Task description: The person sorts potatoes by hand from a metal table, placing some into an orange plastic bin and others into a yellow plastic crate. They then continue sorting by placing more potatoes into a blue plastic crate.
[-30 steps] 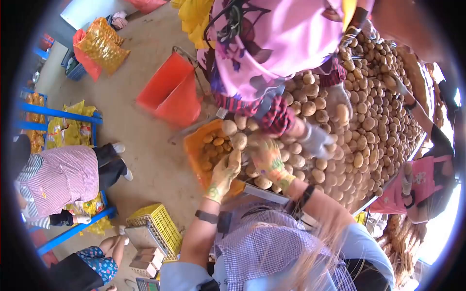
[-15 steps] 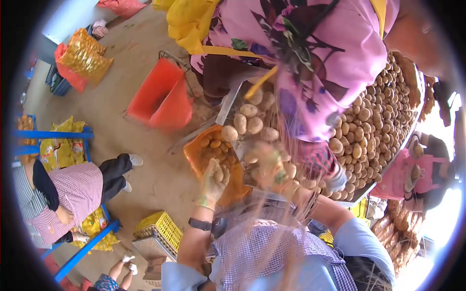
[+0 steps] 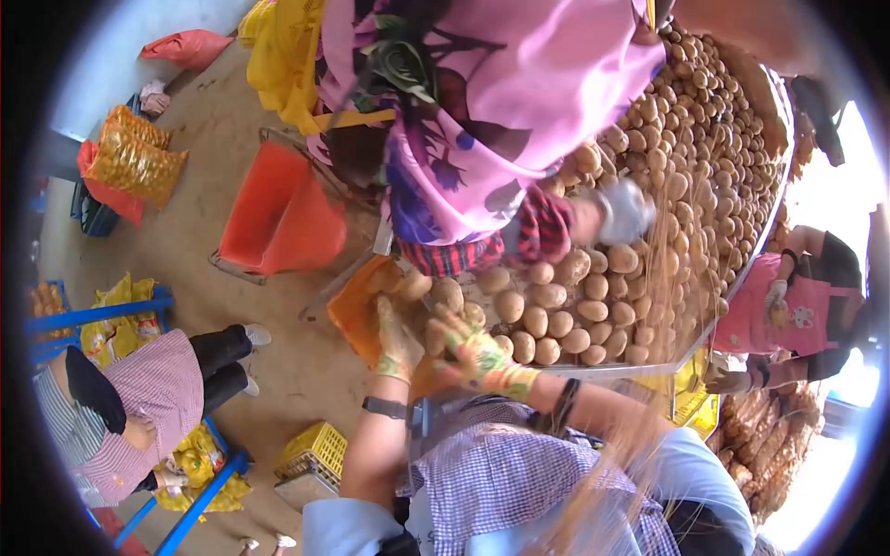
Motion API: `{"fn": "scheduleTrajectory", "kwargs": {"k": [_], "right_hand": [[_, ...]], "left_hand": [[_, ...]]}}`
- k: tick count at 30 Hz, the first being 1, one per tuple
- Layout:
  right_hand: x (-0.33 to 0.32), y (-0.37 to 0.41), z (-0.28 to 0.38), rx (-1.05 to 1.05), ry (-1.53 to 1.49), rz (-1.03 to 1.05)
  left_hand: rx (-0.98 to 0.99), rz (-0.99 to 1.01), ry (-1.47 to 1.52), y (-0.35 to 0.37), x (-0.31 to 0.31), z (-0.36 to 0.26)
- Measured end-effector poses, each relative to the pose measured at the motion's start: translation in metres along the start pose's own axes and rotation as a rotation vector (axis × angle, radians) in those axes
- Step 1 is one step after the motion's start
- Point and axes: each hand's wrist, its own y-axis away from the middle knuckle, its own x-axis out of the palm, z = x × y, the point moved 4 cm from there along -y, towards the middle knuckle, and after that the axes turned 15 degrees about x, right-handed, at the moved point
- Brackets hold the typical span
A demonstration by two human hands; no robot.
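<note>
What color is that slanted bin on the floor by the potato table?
The bin is red, seen best in the current head view.

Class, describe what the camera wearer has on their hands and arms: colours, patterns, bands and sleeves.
The left hand and right hand wear pale gloves patterned in green and yellow, with some reddish patches on the right one. A dark band circles the left forearm, a black band the right. Light blue sleeves end near the elbows.
</note>
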Motion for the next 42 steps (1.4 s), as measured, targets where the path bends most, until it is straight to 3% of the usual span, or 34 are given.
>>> {"fn": "scheduleTrajectory", "kwargs": {"k": [1, 2, 4, 5, 7, 9, 10, 11, 12, 13, 15, 17, 18, 19, 21, 22, 23, 26, 28, 29, 31, 32, 33, 34, 35, 36, 37, 39, 40, 41, 42], "right_hand": [[-0.016, 0.0, -0.009, 0.03, -0.042, -0.01], [-0.036, 0.003, -0.025, -0.012, -0.034, -0.122], [-0.068, 0.009, -0.064, 0.038, 0.028, -0.49], [-0.069, 0.019, -0.097, 0.31, 0.251, -0.424], [-0.081, 0.036, -0.136, 0.325, 0.309, -0.535], [-0.031, 0.05, -0.162, 0.372, 0.042, -0.46], [-0.025, 0.054, -0.125, 0.466, 0.255, -0.404], [-0.022, 0.051, -0.11, 0.377, 0.358, -0.399], [0.015, 0.043, -0.132, 0.44, -0.263, -0.224], [0.015, 0.046, -0.114, 0.46, -0.271, -0.232], [-0.001, 0.047, -0.047, 0.012, 0.046, 0.028], [-0.008, 0.058, -0.029, -0.141, -0.095, 0.065], [-0.019, 0.058, -0.031, -0.194, -0.111, 0.034], [-0.041, 0.064, -0.037, -0.172, -0.059, -0.06], [-0.077, 0.075, -0.066, -0.006, -0.065, -0.201], [-0.083, 0.081, -0.081, 0.12, -0.028, -0.318], [-0.088, 0.09, -0.097, 0.18, 0.134, -0.298], [-0.056, 0.1, -0.116, 0.219, 0.211, -0.201], [-0.029, 0.082, -0.101, 0.113, 0.17, -0.139], [-0.034, 0.065, -0.077, 0.159, 0.151, -0.061], [-0.036, 0.042, -0.047, -0.027, -0.031, -0.02], [-0.035, 0.031, -0.044, -0.093, -0.134, -0.129], [-0.038, 0.02, -0.045, -0.165, -0.234, -0.241], [-0.05, 0.01, -0.051, -0.106, -0.179, -0.281], [-0.053, -0.009, -0.069, -0.097, -0.124, -0.451], [-0.086, -0.002, -0.07, -0.001, -0.052, -0.516], [-0.084, -0.005, -0.091, 0.133, 0.272, -0.487], [-0.099, -0.011, -0.112, 0.227, 0.22, -0.664], [-0.086, -0.013, -0.112, 0.403, 0.281, -0.385], [-0.078, -0.004, -0.091, 0.396, 0.288, -0.211], [-0.064, -0.003, -0.079, 0.268, 0.313, -0.188]], "left_hand": [[-0.116, -0.051, 0.132, 0.008, 0.005, -0.001], [-0.169, -0.024, 0.081, 0.012, 0.007, -0.006], [-0.2, -0.033, 0.056, 0.015, 0.014, -0.006], [-0.224, -0.041, 0.04, 0.017, 0.015, -0.003], [-0.118, -0.029, -0.124, 0.016, 0.003, 0.009], [-0.061, -0.265, -0.323, 0.027, -0.009, 0.018], [-0.078, -0.264, -0.329, 0.032, -0.009, 0.023], [-0.012, -0.218, -0.404, 0.033, -0.006, 0.021], [0.054, -0.169, -0.48, 0.034, -0.004, 0.018], [0.115, -0.117, -0.559, 0.038, -0.004, 0.017], [0.062, -0.138, -0.606, 0.044, -0.013, 0.024], [0.034, 0.096, -0.612, 0.051, -0.004, 0.027], [0.093, 0.03, -0.694, 0.054, -0.006, 0.03], [0.085, 0.031, -0.708, 0.059, -0.001, 0.031], [0.011, -0.178, -0.639, 0.067, 0.009, 0.03], [-0.097, -0.381, -0.595, 0.076, 0.026, 0.025], [-0.093, -0.383, -0.598, 0.075, 0.023, 0.026], [-0.001, -0.405, -0.558, 0.065, 0.0, 0.033], [0.401, 0.048, -1.075, 0.048, 0.006, 0.025], [0.398, 0.048, -1.082, 0.052, 0.007, 0.028], [0.713, 0.276, -1.899, 0.07, 0.024, 0.031], [0.738, 0.335, -1.697, 0.061, 0.006, 0.033], [0.743, 0.333, -1.705, 0.052, -0.013, 0.035], [0.467, 0.066, -1.258, 0.044, -0.032, 0.033], [0.201, -0.175, -0.786, 0.042, -0.049, 0.037], [0.075, -0.135, -0.625, 0.043, -0.057, 0.035], [0.077, -0.145, -0.619, 0.043, -0.067, 0.029], [-0.156, -0.334, -0.233, 0.048, -0.085, 0.034], [-0.191, -0.499, -0.378, 0.057, -0.059, 0.026], [-0.185, -0.497, -0.369, 0.064, -0.034, 0.024], [-0.066, -0.387, -0.427, 0.066, -0.009, 0.02]]}}
